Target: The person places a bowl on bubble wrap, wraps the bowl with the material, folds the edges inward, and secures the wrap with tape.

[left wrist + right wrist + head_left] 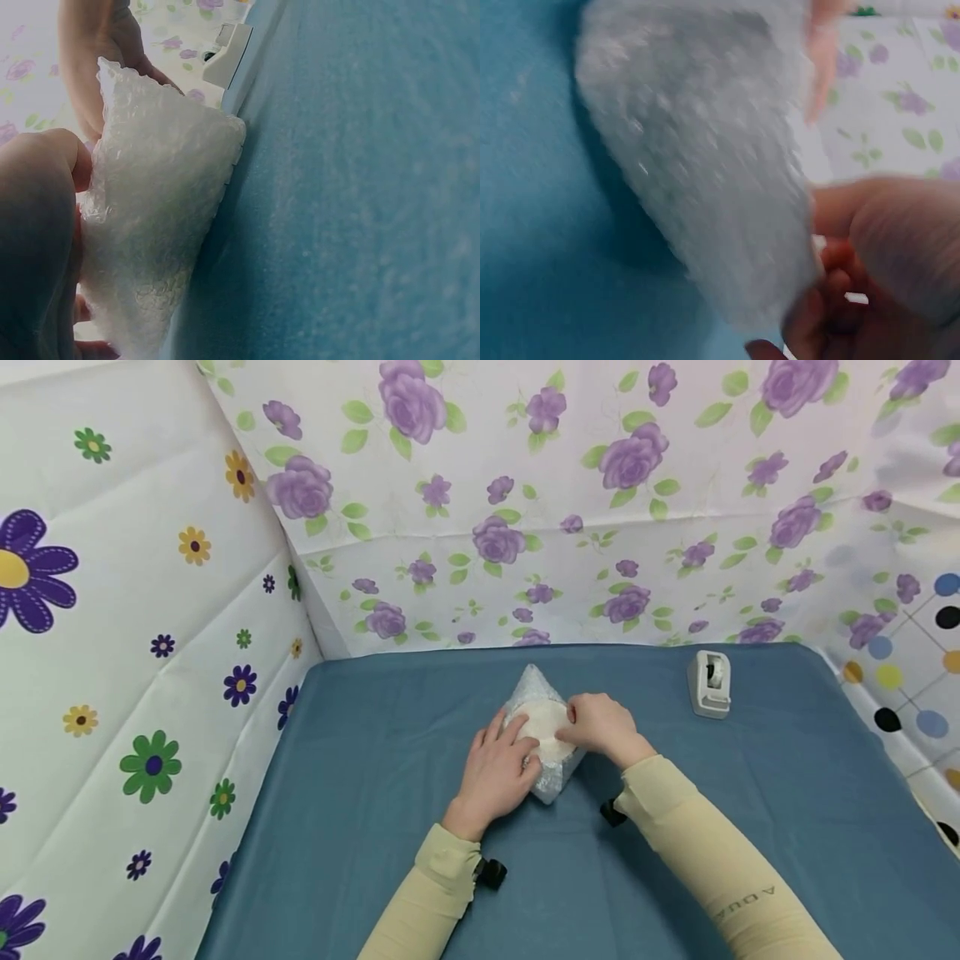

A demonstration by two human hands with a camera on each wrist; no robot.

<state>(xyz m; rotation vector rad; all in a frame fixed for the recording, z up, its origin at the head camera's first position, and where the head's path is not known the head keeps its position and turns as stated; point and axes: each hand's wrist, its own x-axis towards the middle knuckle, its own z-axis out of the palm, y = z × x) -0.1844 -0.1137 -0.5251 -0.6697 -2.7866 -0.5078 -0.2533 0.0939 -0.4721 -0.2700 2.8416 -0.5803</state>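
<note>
Near the far middle of the table, a round cream-coloured dish-like piece (551, 727) sits in a sheet of clear bubble wrap (553, 781), whose corners stick out around it. My left hand (497, 774) rests on its left part with fingers spread. At the right edge, my right hand (603, 727) has its fingers curled and pinches the bubble wrap's border. In the left wrist view the bubble wrap (161, 172) covers the side of the round piece. The right wrist view is blurred, with the bubble wrap (705, 150) beside the curled right fingers (806, 319).
A white tape dispenser (709, 685) stands at the table's back right, beyond my right hand. Blue cloth covers the table (360, 793). A flowered curtain (465, 527) hangs along the back edge, with another patterned sheet (150, 693) on the left.
</note>
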